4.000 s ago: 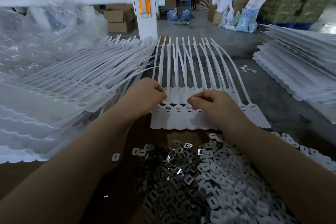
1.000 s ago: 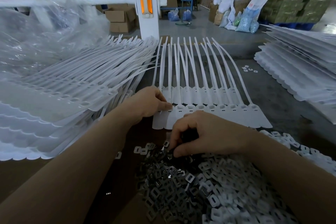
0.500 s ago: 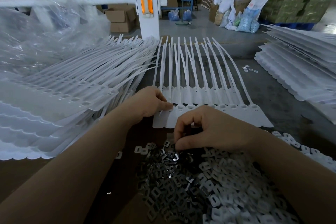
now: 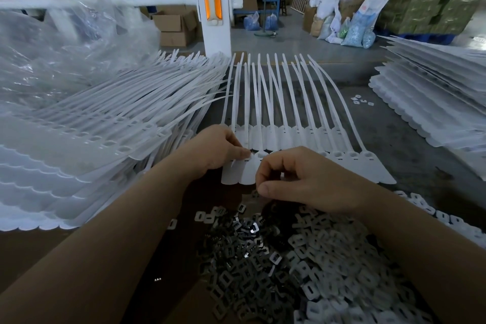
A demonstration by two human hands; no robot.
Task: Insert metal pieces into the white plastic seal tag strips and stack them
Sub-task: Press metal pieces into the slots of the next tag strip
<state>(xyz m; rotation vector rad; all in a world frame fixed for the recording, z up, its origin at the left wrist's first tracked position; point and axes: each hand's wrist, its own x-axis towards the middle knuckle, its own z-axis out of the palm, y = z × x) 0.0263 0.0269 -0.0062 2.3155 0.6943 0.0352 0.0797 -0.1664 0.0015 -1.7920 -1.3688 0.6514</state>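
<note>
- We judge the job to be midway: a connected row of flat white plastic seal tag strips [image 4: 294, 137] lies on the dark desk [image 4: 410, 155] at 12 o'clock from our hands, tails fanning away from us.
- Our left hand [image 4: 218, 150] pinches the leftmost tag head, fingers narrow on it; our right hand [image 4: 302, 179] hovers just below the row with fingers curled, thumb against forefinger.
- We guess a small metal piece sits in that pinch, but it is too small to make out.
- The loose heap of grey metal pieces [image 4: 276, 265] at 6 o'clock is large, so much inserting remains.
- Tall stacks of white strips [image 4: 86, 144] at 9 o'clock and more [image 4: 434, 102] at 2 o'clock may be finished or raw; we cannot tell.
- Which slots in the row are already filled is unclear, and our right hand covers several heads.
</note>
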